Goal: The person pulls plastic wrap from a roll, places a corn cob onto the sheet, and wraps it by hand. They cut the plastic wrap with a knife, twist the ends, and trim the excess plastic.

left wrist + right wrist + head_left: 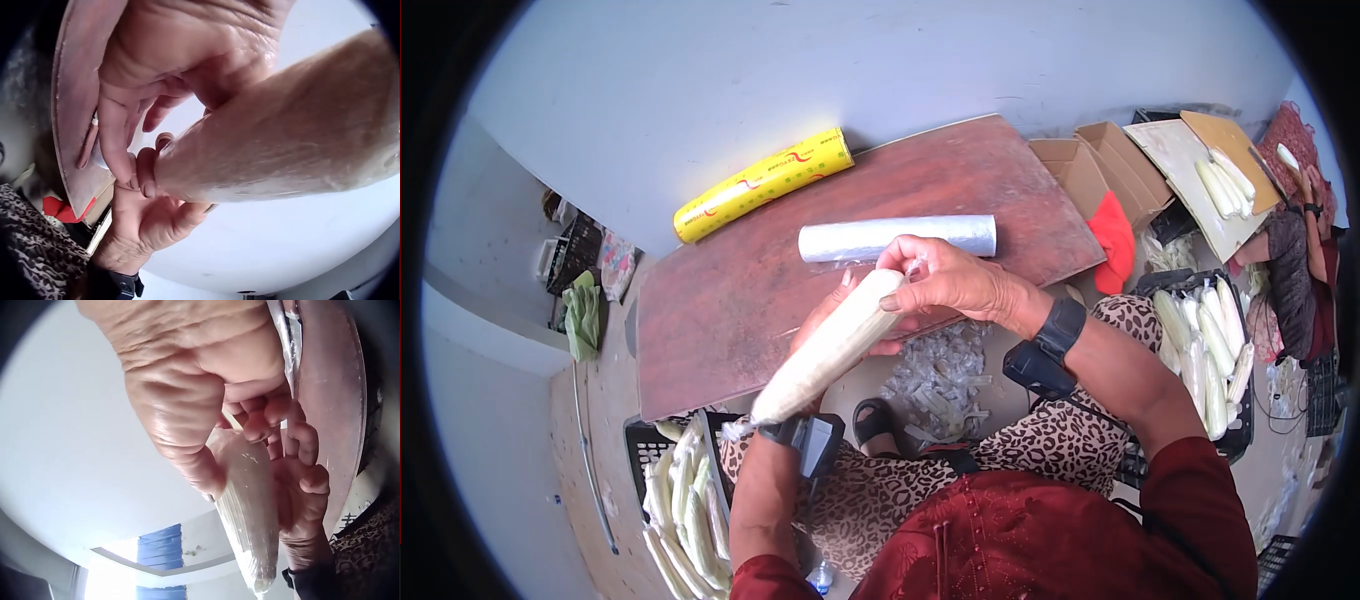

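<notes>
A pale ear of corn in its husk (825,350), wrapped in clear film, slants across the front of the table, with a twist of film at its lower end. My left hand (820,312) holds it from behind, thumb on one side and fingers showing on the other. At the upper end my right hand (955,280) grips it, thumb on the husk (247,500) and fingers curled at the film over the end. Both hands' fingertips meet close together there in the left wrist view. Just behind the hands lies a roll of clear film (900,238).
A yellow printed roll (765,185) lies at the back of the reddish table (730,320). Crates of corn stand at left (640,450) and right (1245,400). Film scraps (940,375) litter the floor. Cardboard boxes (1125,165) and another person (1300,270) are at right.
</notes>
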Demonstrator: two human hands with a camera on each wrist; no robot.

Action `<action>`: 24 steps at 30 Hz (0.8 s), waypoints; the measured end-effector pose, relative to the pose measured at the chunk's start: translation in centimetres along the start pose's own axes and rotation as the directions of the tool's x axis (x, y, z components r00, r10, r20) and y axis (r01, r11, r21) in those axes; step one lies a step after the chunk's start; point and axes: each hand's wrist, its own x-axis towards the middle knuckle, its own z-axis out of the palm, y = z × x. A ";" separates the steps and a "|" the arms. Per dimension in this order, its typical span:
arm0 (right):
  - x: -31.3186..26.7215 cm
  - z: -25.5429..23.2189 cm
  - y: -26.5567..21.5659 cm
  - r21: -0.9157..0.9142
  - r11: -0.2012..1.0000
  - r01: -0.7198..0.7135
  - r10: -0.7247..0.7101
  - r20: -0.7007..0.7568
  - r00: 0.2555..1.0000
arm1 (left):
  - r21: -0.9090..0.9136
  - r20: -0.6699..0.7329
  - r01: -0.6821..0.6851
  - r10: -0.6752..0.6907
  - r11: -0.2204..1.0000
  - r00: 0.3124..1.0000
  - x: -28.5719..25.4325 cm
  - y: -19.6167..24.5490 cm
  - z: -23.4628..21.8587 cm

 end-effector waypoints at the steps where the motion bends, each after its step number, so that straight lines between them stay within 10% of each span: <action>1: -0.2 0.2 -0.3 -0.002 1.000 0.017 -0.017 0.011 1.000 | 0.026 -0.053 0.005 -0.003 1.000 0.999 -0.5 0.3 1.0; 10: -0.8 -1.1 0.5 -0.036 0.999 -0.023 0.025 0.053 0.998 | 0.024 -0.016 0.004 -0.004 1.000 1.000 -0.4 -0.3 1.1; 24: -1.7 -6.1 -1.8 -0.039 0.998 -0.058 0.038 -0.395 0.918 | -0.130 -0.268 -0.005 -0.030 0.992 0.963 1.8 -0.3 -1.8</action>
